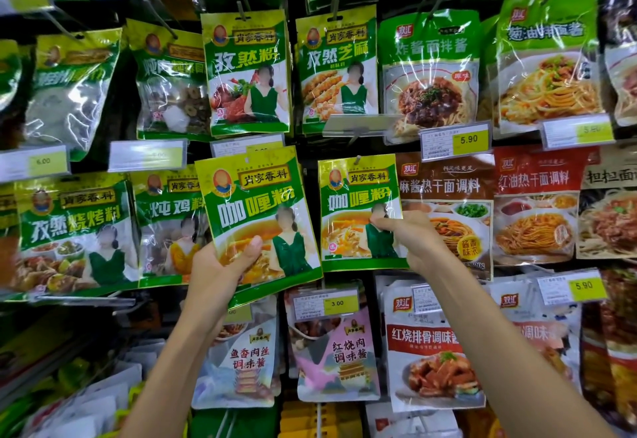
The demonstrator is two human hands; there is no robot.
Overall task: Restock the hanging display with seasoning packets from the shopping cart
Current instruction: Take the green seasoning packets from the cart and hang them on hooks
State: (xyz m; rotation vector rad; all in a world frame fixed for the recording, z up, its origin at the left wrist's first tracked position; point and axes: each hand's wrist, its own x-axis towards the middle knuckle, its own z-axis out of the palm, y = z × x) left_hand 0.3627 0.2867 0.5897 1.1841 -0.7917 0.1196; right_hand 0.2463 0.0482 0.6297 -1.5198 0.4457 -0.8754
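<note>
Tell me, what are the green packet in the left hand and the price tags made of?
The green packet held by the left hand looks like thin glossy plastic film: it crinkles and shows white glare streaks. The price tag seems printed paper in a clear plastic sleeve, judging by its sheen.

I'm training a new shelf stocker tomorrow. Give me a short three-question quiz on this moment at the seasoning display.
1. True or false: the left hand holds a red packet.
2. The right hand pinches the hanging packet at its: A) top hole, B) right edge, C) bottom left corner.
3. What price shows on the yellow tag just below that packet?
Key: 1 false, it holds a green curry powder packet; 2 B; 3 3.00.
</note>
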